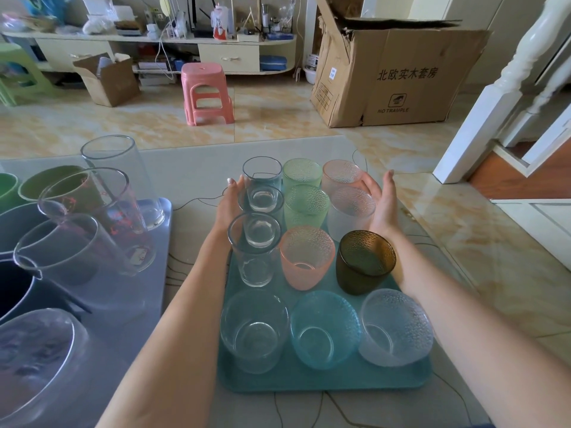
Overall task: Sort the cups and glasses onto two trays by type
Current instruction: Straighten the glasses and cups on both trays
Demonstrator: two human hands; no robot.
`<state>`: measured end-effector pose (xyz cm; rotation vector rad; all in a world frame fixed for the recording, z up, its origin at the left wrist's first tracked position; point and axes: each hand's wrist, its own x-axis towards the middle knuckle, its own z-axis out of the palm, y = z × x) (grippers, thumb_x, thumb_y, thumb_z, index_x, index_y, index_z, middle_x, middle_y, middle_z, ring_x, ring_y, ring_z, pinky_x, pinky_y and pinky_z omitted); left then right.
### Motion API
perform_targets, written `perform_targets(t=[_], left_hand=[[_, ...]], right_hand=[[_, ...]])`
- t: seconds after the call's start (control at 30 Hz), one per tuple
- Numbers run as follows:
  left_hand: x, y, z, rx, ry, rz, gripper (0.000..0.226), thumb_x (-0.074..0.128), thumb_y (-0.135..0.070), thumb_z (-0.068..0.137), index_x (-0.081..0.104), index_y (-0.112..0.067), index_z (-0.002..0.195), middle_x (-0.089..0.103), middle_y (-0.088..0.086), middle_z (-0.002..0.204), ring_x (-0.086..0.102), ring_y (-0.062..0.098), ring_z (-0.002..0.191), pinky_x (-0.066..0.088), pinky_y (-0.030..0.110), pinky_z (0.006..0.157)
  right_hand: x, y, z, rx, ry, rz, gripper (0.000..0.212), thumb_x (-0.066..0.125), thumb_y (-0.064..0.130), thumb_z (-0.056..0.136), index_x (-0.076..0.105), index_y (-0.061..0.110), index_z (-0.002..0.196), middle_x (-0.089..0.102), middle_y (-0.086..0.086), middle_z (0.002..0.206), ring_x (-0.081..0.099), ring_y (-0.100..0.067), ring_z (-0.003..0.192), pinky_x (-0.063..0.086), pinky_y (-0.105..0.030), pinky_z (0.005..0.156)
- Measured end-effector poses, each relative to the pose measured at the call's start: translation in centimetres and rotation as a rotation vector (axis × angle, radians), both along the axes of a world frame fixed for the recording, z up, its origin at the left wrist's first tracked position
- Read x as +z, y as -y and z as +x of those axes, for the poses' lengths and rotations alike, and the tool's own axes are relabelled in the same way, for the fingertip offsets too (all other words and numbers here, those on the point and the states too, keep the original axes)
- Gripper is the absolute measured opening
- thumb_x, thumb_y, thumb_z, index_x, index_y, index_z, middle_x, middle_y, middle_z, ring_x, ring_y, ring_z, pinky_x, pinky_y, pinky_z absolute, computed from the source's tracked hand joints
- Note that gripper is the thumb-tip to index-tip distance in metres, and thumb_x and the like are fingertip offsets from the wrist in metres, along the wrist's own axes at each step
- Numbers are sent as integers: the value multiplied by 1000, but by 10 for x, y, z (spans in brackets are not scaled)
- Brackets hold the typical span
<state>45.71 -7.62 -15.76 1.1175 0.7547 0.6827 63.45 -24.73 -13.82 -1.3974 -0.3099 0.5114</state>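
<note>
Both hands lie open with straight fingers: the left hand [230, 202] beside the clear glasses [262, 180], the right hand [383, 200] beside the textured glasses [350, 208] on the teal tray [309, 381].

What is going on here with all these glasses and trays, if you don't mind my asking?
A person is sorting drinkware. The teal tray holds small glasses in rows, clear ones on the left, coloured textured ones beside them. The left hand and right hand flank the far rows with straight fingers, gripping nothing. A grey tray to the left carries taller glasses and mugs.
</note>
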Motion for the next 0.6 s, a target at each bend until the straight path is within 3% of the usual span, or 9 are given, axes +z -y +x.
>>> perform_targets(t=[0.13,0.27,0.33,0.4,0.6], left_hand=[[0,3,-1,-6,16,-16,70,52,-55,86,42,-14,142,45,8,146,42,25,136,35,44,113],[0,3,-3,-11,-15,32,97,55,-70,62,43,-16,141,45,6,146,42,23,136,35,43,113],[-1,2,-2,3,-20,49,104,54,-73,55,44,-16,141,45,6,147,42,23,136,34,44,114],[-1,1,-1,9,-11,54,107,54,-74,52,44,-16,141,45,6,147,42,24,136,34,45,114],[-4,-2,1,29,4,37,99,55,-70,57,47,-16,139,49,6,143,45,24,134,36,44,112]], right_hand=[[3,0,-4,-17,-12,36,71,18,59,94,48,9,136,49,-7,141,42,-17,132,26,-35,111],[5,-1,-7,-27,-12,32,83,23,68,80,49,12,134,50,-3,141,45,-16,129,22,-41,115],[4,-1,-6,-30,-8,30,79,22,66,85,49,11,135,49,-3,142,45,-17,130,21,-44,116],[4,0,-6,-30,-2,30,69,17,57,96,47,10,136,47,-5,143,43,-17,131,21,-43,117],[3,-1,-7,-32,-9,38,66,15,52,98,47,8,136,47,-6,142,42,-19,132,23,-41,116]])
